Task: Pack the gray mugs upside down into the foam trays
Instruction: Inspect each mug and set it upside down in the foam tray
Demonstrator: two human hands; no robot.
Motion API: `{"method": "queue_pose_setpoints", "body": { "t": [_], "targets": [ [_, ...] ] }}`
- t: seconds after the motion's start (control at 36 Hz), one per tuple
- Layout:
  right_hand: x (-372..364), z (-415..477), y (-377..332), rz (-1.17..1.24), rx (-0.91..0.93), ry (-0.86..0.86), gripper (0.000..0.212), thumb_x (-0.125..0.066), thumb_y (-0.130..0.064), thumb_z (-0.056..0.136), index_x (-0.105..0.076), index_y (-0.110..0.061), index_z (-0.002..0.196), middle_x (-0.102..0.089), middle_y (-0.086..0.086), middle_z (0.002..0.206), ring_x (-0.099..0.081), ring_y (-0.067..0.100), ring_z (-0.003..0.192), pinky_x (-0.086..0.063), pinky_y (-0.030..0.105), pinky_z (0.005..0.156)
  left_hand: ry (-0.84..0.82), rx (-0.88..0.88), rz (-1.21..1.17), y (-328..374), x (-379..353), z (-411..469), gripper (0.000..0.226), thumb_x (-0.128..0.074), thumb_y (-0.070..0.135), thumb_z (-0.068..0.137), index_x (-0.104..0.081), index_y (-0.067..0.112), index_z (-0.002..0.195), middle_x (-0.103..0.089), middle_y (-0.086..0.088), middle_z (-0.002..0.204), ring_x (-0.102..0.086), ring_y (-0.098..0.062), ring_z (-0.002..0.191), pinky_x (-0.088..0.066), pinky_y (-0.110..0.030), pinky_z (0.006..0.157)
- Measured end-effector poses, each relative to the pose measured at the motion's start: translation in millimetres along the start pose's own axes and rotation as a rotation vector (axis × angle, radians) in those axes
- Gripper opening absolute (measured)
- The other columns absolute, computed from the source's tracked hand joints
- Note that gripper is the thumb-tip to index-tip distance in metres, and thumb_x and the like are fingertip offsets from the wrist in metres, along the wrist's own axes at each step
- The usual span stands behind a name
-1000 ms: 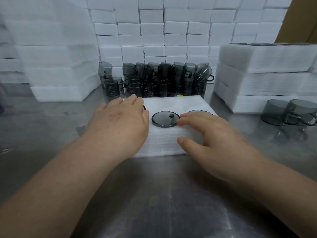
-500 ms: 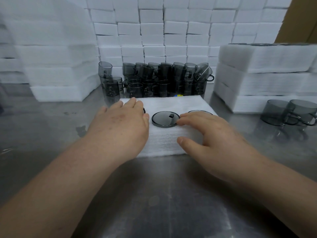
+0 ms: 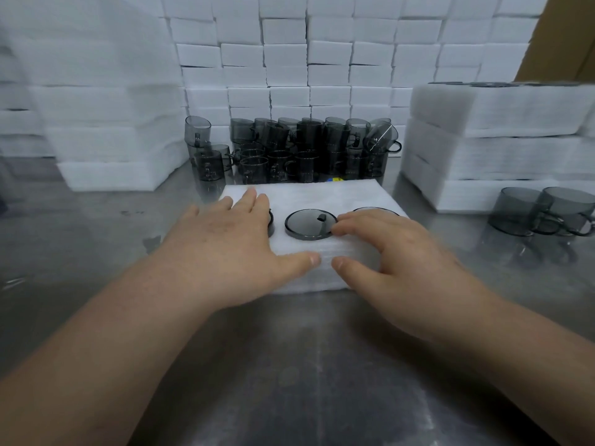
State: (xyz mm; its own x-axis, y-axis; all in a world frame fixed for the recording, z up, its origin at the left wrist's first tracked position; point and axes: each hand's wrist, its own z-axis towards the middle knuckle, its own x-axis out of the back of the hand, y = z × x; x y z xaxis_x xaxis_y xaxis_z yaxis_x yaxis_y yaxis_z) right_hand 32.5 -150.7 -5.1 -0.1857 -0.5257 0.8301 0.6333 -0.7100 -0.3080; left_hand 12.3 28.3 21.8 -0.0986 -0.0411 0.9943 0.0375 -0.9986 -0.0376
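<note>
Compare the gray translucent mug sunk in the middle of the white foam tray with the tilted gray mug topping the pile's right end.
The sunk gray mug sits upside down in the white foam tray, only its flat base showing; the tilted gray mug leans on the mug pile, wall and handle visible. The sunk mug is level, the tilted one slanted. Both are smoky, see-through gray.

A white rectangular foam tray [image 3: 325, 196] lies flat at frame centre. Three translucent gray plastic mugs [image 3: 309, 225] sit upside down, sunk into it in a row, only their round bases showing. A stacked cluster of gray mugs [image 3: 309, 149] stands just behind it. Two more mugs [image 3: 515, 210] sit at the right edge.
</note>
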Motion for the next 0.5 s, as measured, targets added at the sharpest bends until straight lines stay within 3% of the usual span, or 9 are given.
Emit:
{"method": "queue_pose_setpoints", "body": {
  "t": [0.11, 0.25, 0.42, 0.5],
  "targets": [
    [-0.3, 0.0, -0.1, -0.001, -0.003, 0.006, 0.047, -0.042, -0.047, 0.076, -0.057, -0.031, 0.118, -0.053, -0.018, 0.122, -0.043, 0.005, 0.115, -0.025, 0.017, 0.094, -0.102, -0.006, 0.034, -2.7, -2.6, 4.1, 0.118, -0.027, 0.087, 0.05, 0.002, 0.028, 0.148, 0.006, 0.013, 0.157, -0.008, -0.015, 0.144, -0.021, -0.042, 0.114],
    [-0.2, -0.4, -0.7, 0.001, -0.013, 0.004, 0.049, -0.04, -0.048, 0.075, -0.057, -0.032, 0.118, -0.052, -0.019, 0.122, -0.043, 0.005, 0.115, -0.024, 0.016, 0.095, -0.099, -0.008, 0.055, -2.9, -8.5, 8.8, 0.109, -0.046, 0.081, 0.065, 0.001, 0.028, 0.147, 0.009, 0.012, 0.157, -0.003, -0.016, 0.145, -0.023, -0.043, 0.113],
    [0.7, -0.8, -1.7, 0.006, -0.016, 0.004, 0.048, -0.04, -0.048, 0.075, -0.057, -0.033, 0.117, -0.053, -0.019, 0.12, -0.041, 0.002, 0.112, -0.022, 0.013, 0.089, -0.121, 0.008, 0.036, -4.4, -12.3, 14.0, 0.103, -0.046, 0.072, 0.077, 0.01, 0.025, 0.148, 0.015, 0.01, 0.156, 0.002, -0.017, 0.145, -0.021, -0.045, 0.114],
    [0.7, -0.6, -3.1, 0.009, -0.022, -0.001, 0.049, -0.04, -0.047, 0.075, -0.058, -0.031, 0.117, -0.054, -0.018, 0.119, -0.043, 0.003, 0.113, -0.025, 0.016, 0.095, -0.119, 0.002, 0.022, -4.7, -13.8, 15.7, 0.101, -0.047, 0.07, 0.078, 0.011, 0.024, 0.148, 0.015, 0.01, 0.156, 0.003, -0.018, 0.145, -0.019, -0.04, 0.115]
  ]
}}
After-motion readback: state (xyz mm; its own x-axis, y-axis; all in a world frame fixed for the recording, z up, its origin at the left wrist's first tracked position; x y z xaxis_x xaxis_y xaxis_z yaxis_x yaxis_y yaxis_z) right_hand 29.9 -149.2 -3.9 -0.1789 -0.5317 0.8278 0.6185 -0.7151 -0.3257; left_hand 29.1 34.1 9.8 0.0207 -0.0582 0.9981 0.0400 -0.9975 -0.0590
